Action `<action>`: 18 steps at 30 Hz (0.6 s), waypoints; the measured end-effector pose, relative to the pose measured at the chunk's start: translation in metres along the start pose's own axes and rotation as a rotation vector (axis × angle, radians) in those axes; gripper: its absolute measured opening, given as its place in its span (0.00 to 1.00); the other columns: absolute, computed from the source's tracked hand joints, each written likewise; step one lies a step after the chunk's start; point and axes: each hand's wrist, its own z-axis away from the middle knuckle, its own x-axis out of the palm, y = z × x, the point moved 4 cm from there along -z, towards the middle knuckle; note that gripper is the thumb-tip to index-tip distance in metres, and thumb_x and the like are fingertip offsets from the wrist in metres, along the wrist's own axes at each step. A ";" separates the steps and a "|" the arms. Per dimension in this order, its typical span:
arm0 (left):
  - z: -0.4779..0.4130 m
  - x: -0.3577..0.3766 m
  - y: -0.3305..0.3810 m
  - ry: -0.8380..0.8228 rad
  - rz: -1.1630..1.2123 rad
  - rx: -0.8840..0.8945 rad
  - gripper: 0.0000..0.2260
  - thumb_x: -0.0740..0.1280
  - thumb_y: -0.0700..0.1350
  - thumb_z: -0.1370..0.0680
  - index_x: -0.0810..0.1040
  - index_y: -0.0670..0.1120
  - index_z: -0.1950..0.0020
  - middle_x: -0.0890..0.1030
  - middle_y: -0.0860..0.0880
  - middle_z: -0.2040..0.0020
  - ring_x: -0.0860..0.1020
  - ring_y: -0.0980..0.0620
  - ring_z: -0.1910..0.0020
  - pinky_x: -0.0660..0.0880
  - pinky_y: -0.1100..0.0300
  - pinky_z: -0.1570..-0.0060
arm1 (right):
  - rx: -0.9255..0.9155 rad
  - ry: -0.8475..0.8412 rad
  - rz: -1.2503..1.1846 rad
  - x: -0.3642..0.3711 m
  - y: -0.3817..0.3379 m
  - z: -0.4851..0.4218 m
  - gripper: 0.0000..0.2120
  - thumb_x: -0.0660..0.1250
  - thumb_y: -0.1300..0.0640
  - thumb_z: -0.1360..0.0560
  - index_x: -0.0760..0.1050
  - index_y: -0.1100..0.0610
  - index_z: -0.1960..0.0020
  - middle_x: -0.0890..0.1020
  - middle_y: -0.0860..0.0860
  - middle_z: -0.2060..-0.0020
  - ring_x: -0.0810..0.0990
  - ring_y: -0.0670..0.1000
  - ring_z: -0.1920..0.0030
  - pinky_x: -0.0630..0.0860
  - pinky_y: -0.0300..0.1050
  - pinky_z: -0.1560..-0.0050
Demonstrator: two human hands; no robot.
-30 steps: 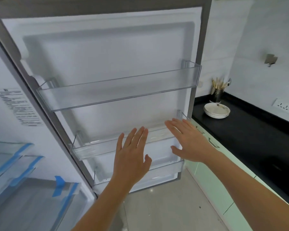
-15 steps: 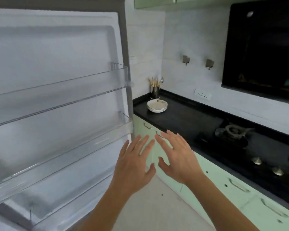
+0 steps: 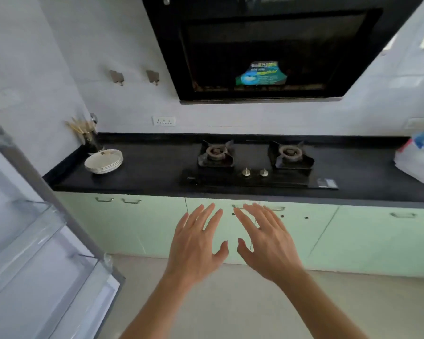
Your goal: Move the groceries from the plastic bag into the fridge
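Here both hands hang in the air in front of the pale green cabinets [image 3: 137, 223], below the front edge of the black counter [image 3: 157, 177], and neither one touches anything. The left hand [image 3: 196, 243] has its fingers spread and its palm turned down, holding nothing. The right hand [image 3: 267, 243] is just beside it, thumb near thumb but apart, fingers also spread and empty.

The plastic bag [image 3: 419, 160] sits on the counter at its far right end, partly cut off by the picture's edge. It is white with blue and red showing through; what lies inside cannot be told. It is well apart from both hands.

At the counter's left end the fridge door [image 3: 34, 241] stands open, its clear shelves facing the room. Only the door shows; the inside of the fridge is out of view.

Set into the middle of the counter is a gas stove [image 3: 252, 165] with two burners and two knobs at its front. Toward the counter's left end rests a stack of white plates [image 3: 103, 161], and just behind the plates, in the corner, stands a dark cup of chopsticks [image 3: 87, 135]. On the wall above the counter are a white socket [image 3: 163, 120], two small metal hooks [image 3: 135, 77] and a black hood [image 3: 267, 50] with a bright sticker on its glass.
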 end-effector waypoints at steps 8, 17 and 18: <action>0.011 0.023 0.088 -0.073 0.124 0.298 0.30 0.54 0.61 0.24 0.66 0.51 0.24 0.68 0.50 0.24 0.66 0.47 0.25 0.63 0.45 0.27 | 0.362 -0.025 0.129 -0.032 0.037 0.111 0.31 0.67 0.46 0.25 0.66 0.51 0.23 0.74 0.53 0.28 0.70 0.57 0.26 0.66 0.58 0.25; 0.025 0.042 0.191 -0.144 0.229 0.544 0.29 0.55 0.61 0.23 0.66 0.52 0.24 0.67 0.50 0.23 0.65 0.47 0.24 0.62 0.45 0.28 | 0.658 -0.001 0.257 -0.080 0.070 0.210 0.31 0.66 0.44 0.24 0.66 0.51 0.23 0.75 0.54 0.28 0.71 0.56 0.27 0.68 0.56 0.25; 0.026 0.045 0.203 -0.151 0.237 0.565 0.29 0.55 0.61 0.23 0.66 0.52 0.24 0.67 0.50 0.23 0.65 0.47 0.24 0.62 0.46 0.27 | 0.681 0.003 0.264 -0.083 0.075 0.219 0.31 0.66 0.44 0.24 0.66 0.51 0.23 0.75 0.54 0.29 0.72 0.56 0.27 0.68 0.56 0.25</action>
